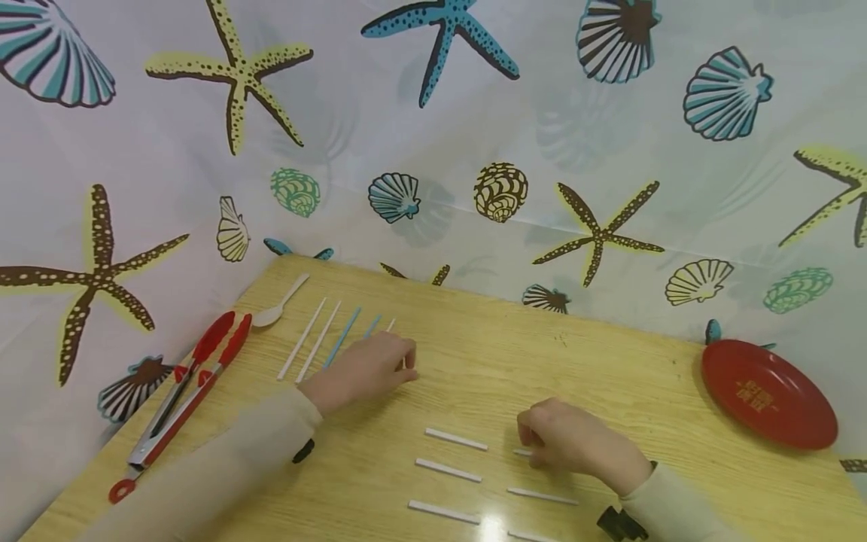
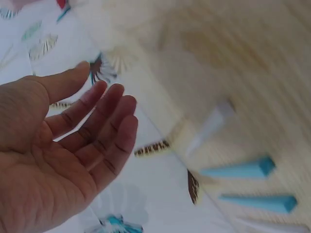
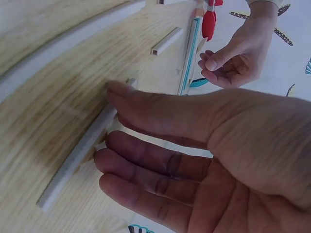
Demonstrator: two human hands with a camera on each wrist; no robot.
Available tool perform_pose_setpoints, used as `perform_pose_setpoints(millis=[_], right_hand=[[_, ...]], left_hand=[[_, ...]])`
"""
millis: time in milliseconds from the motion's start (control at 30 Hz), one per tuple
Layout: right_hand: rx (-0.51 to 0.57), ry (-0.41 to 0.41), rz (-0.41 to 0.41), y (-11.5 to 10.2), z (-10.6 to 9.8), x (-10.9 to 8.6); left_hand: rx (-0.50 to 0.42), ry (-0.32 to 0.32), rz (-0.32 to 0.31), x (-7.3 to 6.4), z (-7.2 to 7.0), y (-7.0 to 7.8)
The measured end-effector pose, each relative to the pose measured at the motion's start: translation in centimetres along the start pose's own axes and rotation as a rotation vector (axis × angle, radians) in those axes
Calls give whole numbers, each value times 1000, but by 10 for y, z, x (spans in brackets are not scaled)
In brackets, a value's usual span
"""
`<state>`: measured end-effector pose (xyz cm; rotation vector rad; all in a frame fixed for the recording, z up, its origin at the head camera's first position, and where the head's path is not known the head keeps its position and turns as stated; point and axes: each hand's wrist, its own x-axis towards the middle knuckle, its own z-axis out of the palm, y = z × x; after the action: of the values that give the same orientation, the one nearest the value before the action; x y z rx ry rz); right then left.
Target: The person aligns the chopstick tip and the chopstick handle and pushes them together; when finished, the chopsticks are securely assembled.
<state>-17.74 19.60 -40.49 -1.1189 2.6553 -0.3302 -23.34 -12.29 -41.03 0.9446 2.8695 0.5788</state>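
My left hand (image 1: 366,369) hovers over the far left of the table, with relaxed fingers and nothing in its grasp. Blue sticks (image 2: 243,170) and a short-looking white stick (image 2: 214,121) lie beside it in the left wrist view. On the right, my right hand (image 1: 576,440) is low over the table, thumb and index finger pinching a slim white square stick (image 3: 80,145) near one end. That stick lies along the tabletop; the head view shows only its left tip, the hand covering the rest. The remaining fingers are loosely curled.
White sticks (image 1: 447,470) lie in two columns at the front. Red-tipped tongs (image 1: 183,406) and a pale spoon (image 1: 271,315) rest at the left edge. A red oval plate (image 1: 745,376) sits at the right, and a seashell-patterned sheet (image 1: 433,135) hangs behind the table.
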Motion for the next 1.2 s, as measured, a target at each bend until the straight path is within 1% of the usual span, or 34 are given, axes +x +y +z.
perform_pose_setpoints(millis=[100,200,300,367,500,667,767,900,967,1033,1133,1200], right_hand=[[-40,21,11,-2,2,1],[-64,27,26,-2,3,1],[-82,31,30,-2,3,1],[-88,37,24,-2,4,2],[-94,42,23,-3,5,2],[-105,25,62,-4,8,2],[-141,16,94,-6,9,2],[-189,7,128,-10,11,0],[-194,-3,141,-11,11,-1],[-189,-10,151,-12,11,-1],[-172,-16,169,-12,10,-1],[-161,-8,180,-12,9,-1]], left_hand=[[44,-26,105,3,15,17],[59,-59,198,4,26,34],[112,-95,266,4,35,46],[166,-118,289,4,38,52],[247,-153,309,9,42,59],[292,-154,322,14,46,66],[326,-151,320,15,48,69],[359,-168,298,16,51,71],[361,-179,292,16,52,71],[338,-182,283,15,51,71],[285,-163,284,15,50,69],[256,-139,289,13,47,68]])
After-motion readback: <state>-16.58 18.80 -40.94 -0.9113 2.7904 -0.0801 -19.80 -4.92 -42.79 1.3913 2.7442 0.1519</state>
